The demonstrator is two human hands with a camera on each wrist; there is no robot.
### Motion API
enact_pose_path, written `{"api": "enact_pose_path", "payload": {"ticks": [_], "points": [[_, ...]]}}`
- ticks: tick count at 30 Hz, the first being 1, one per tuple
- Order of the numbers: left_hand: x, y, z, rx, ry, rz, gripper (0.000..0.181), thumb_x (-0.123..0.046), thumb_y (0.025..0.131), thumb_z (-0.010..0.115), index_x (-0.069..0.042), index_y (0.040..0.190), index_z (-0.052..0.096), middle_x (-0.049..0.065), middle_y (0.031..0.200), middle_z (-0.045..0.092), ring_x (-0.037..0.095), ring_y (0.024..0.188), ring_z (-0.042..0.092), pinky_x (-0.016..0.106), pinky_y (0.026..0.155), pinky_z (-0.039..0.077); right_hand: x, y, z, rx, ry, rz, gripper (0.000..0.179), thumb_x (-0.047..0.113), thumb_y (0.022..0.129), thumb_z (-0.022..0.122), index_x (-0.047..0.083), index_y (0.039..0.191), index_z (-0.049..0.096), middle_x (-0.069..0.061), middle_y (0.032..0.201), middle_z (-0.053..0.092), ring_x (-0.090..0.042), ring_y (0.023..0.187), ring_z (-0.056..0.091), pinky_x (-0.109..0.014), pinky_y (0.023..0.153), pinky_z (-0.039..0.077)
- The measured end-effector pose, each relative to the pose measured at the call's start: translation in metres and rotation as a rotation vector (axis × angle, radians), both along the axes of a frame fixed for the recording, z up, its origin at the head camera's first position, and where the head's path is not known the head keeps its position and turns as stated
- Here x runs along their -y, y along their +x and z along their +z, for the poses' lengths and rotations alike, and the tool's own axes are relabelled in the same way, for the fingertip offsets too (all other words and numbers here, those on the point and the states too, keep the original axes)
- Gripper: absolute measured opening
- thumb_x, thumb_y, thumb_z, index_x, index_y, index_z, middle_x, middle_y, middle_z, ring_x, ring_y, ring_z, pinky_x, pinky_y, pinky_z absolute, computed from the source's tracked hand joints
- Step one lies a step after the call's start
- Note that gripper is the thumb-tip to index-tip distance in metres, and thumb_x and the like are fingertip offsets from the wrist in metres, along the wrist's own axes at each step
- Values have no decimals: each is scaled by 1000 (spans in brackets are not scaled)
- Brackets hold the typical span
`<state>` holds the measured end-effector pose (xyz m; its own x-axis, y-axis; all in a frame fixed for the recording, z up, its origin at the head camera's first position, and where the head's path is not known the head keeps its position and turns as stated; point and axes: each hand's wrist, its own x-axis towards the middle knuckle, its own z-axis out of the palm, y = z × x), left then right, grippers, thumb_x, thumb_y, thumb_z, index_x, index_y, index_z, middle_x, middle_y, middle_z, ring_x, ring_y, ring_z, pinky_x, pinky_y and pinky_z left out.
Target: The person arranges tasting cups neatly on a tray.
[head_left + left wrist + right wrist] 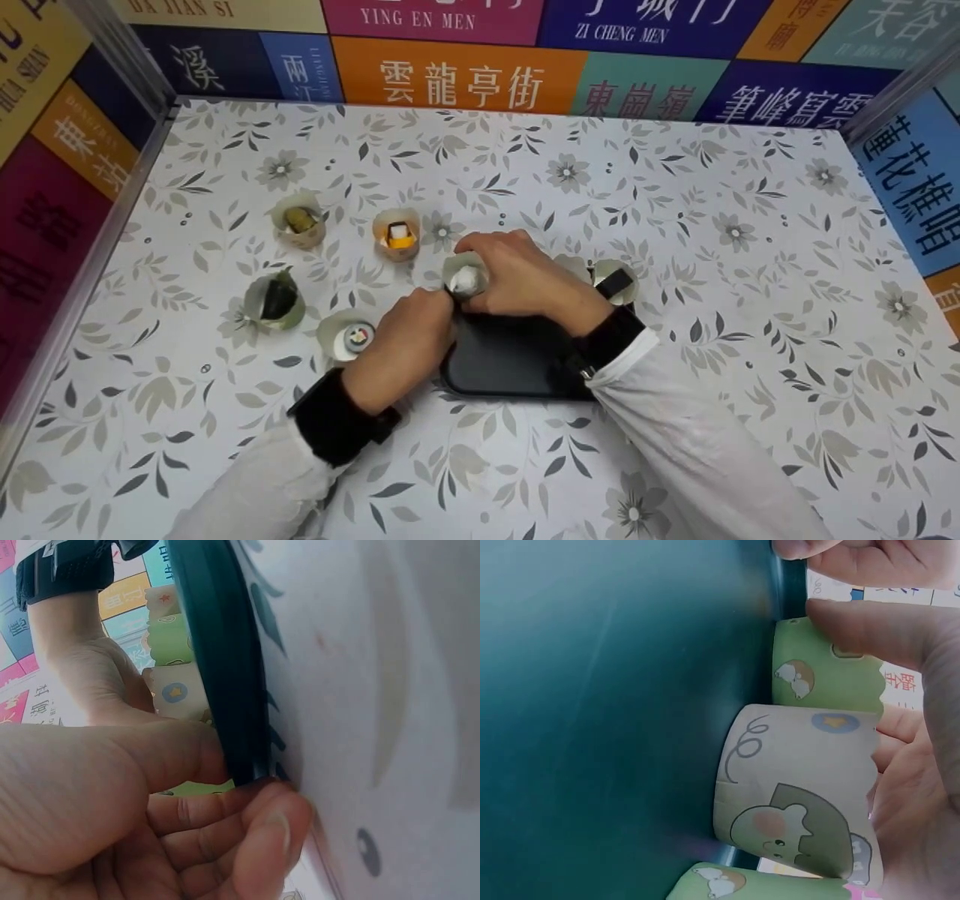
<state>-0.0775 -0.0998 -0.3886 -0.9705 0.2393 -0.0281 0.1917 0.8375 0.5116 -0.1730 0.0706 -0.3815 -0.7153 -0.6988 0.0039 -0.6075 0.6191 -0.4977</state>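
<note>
A black rectangular tray (517, 360) lies on the table, partly under my right forearm. My left hand (409, 337) pinches the tray's rim at its far left corner, as the left wrist view shows between thumb and curled fingers. In my right hand (517, 274) is a small green paper cup (825, 679) with a white lump (466, 281) inside. The thumb presses one side and the fingers wrap behind. The cup stands at the tray's far edge. Beside it in the right wrist view is a cream paper cup (735, 757) with a cartoon face; in the head view the hand hides most of it.
Left of the tray stand paper cups holding a brownish-green piece (300, 220), an orange-and-white piece (400, 236), a dark leafy piece (280, 298) and a round-topped piece (358, 337). A cup with a black piece (613, 283) stands by my right wrist. Printed panels (457, 75) border the table.
</note>
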Motion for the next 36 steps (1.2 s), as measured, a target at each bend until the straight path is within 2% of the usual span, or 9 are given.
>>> {"api": "enact_pose_path", "payload": {"ticks": [3, 6, 11, 17, 21, 28, 36], "points": [[0, -1, 0, 23, -5, 5, 16, 3, 87, 63, -6, 75, 58, 13, 76, 63, 38, 69, 65, 48, 57, 49, 0, 0, 1, 15, 28, -5, 67, 28, 70, 92, 8, 129, 65, -2, 116, 73, -23, 108, 66, -44, 99, 38], [-1, -2, 0, 35, -11, 8, 17, 3, 88, 63, -6, 74, 57, 12, 76, 62, 36, 69, 65, 46, 57, 49, -2, 1, 3, 20, 54, -4, 79, 31, 70, 95, 5, 137, 62, -5, 129, 70, -25, 118, 64, -44, 98, 37], [-2, -3, 1, 55, -19, 17, 17, 0, 91, 64, -6, 75, 60, 13, 77, 64, 37, 70, 66, 47, 58, 51, -8, 4, 10, 10, 58, -3, 91, 42, 71, 94, 4, 145, 57, -9, 143, 63, -25, 133, 56, -44, 105, 34], [-4, -4, 3, 73, -32, 29, 13, 1, 90, 64, -6, 80, 65, 13, 78, 66, 35, 71, 66, 46, 59, 51, -23, 8, 28, -19, 50, -33, 84, 61, 87, 75, 7, 149, 55, -10, 147, 59, -26, 140, 49, -47, 118, 28], [-3, -3, 3, 53, -29, 22, 19, 3, 89, 63, -7, 72, 59, 11, 73, 62, 33, 66, 63, 44, 55, 48, -40, 10, 45, -14, 5, -96, 79, 64, 93, 67, 11, 150, 54, -6, 151, 56, -27, 143, 45, -47, 120, 26], [-1, -2, 1, 33, -9, 10, 25, 5, 85, 61, -9, 66, 54, 8, 68, 58, 30, 61, 59, 41, 51, 43, -83, 14, 63, -27, -109, -186, 69, 53, 99, 67, 11, 152, 53, -10, 149, 57, -31, 134, 53, -54, 111, 39], [-3, -2, -1, 32, -19, 28, 21, 5, 86, 62, -6, 69, 58, 12, 72, 62, 34, 65, 62, 45, 53, 47, -133, 24, 69, -18, -161, -343, 57, 45, 103, 64, 10, 149, 56, -13, 144, 60, -33, 130, 56, -59, 102, 42]]}}
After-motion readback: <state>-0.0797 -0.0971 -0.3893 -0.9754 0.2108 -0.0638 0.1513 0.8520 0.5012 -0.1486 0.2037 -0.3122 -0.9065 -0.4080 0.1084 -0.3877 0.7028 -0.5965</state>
